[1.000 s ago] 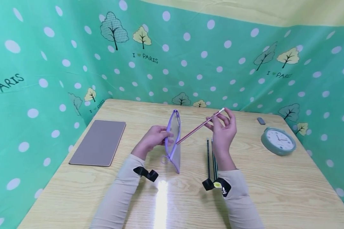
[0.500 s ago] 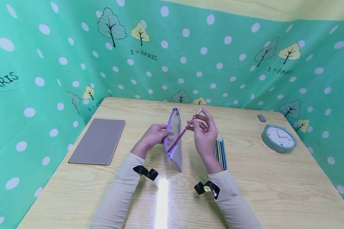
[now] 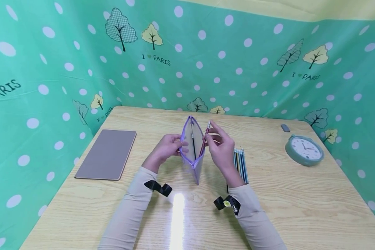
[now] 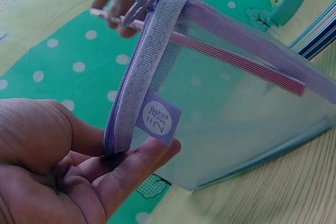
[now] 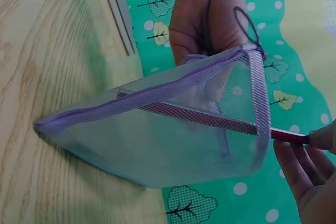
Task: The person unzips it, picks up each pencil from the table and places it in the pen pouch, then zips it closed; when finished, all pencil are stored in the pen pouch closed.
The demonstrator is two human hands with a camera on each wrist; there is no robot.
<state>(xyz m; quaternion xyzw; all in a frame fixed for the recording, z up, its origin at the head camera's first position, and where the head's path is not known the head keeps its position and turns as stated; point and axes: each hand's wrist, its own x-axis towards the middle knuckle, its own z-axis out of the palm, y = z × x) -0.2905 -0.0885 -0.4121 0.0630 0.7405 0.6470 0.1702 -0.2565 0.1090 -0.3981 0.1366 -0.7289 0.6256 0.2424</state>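
A translucent mesh zip pouch (image 3: 198, 171) with purple edging stands upright on the table, its mouth spread wide. My left hand (image 3: 168, 147) grips the left side of its rim, thumb inside, beside a small purple label (image 4: 158, 118). My right hand (image 3: 221, 148) pinches a red pencil (image 5: 207, 116) near its white-tipped end. Most of that pencil is inside the pouch, slanting down along the mesh; the upper end sticks out of the mouth. A dark pencil (image 3: 193, 142) also lies inside. Near the right wrist, several pencils (image 3: 242, 165) lie side by side, partly hidden by the forearm.
A grey-brown notebook (image 3: 106, 154) lies on the wooden table (image 3: 143, 119) at the left. On the right are a round green clock (image 3: 305, 150) and a small grey block (image 3: 285, 128). A green dotted curtain (image 3: 253, 69) hangs behind and at both sides.
My right hand has moved left and brought the red pencil into the pouch, tilting it steeper. The pouch mouth has widened, exposing the dark pencil. More pencils on the table are uncovered.
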